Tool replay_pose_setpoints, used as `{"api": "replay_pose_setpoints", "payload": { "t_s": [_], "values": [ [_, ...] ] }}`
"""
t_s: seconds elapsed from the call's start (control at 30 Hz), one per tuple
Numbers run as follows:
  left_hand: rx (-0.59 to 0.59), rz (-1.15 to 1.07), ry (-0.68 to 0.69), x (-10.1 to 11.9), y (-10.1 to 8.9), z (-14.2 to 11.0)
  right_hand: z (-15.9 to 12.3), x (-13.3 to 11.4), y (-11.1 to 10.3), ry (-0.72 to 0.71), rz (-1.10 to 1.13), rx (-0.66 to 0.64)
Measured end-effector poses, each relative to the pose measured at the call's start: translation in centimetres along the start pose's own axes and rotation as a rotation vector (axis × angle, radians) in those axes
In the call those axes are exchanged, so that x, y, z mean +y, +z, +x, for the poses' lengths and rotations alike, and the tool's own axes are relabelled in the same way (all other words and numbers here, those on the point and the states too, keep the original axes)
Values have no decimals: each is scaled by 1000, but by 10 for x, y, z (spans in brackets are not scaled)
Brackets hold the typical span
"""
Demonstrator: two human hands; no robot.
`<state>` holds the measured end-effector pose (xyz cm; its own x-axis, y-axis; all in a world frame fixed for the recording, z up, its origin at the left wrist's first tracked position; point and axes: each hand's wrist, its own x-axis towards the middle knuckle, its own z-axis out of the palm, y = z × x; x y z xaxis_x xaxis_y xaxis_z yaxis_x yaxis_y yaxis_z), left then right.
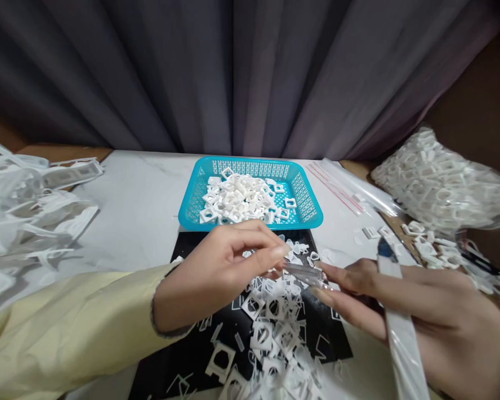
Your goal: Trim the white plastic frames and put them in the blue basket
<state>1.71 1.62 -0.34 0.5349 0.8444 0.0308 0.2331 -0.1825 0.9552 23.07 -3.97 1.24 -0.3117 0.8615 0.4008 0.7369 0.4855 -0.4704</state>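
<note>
Above the black mat (158, 355), a translucent, shiny strip-like piece (304, 272) spans the gap between my two hands; its exact kind is unclear. My left hand (233, 255) is closed, thumb and fingers pinching the strip's left end. At its right end, the thumb and fingertip of my right hand (425, 311) close on it. A long white-handled tool (404, 339) with a dark blue end lies across my right hand, held among the fingers. Beneath both hands is a heap of square white plastic frames (262, 335) with round holes, mixed with thin white scraps (323, 345).
Behind the mat stands a blue basket (312, 219) holding more white frames. Loose white plastic pieces (58, 216) pile up at left. On the right are a bulging clear bag (445, 183) of white parts, flat zip bags (350, 186) and loose parts (433, 247). A grey curtain (250, 78) hangs behind.
</note>
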Motion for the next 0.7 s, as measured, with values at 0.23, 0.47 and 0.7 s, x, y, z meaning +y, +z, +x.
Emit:
{"api": "replay_pose_setpoints", "payload": {
  "t_s": [0.23, 0.47, 0.7],
  "values": [
    [161, -68, 27, 4, 2, -2, 8, -4, 12, 260, 237, -70],
    [251, -10, 109, 0, 6, -2, 11, -5, 20, 425, 319, -149],
    [267, -1, 117, -1, 7, -4, 10, -3, 20, 424, 344, -183]
  ]
}}
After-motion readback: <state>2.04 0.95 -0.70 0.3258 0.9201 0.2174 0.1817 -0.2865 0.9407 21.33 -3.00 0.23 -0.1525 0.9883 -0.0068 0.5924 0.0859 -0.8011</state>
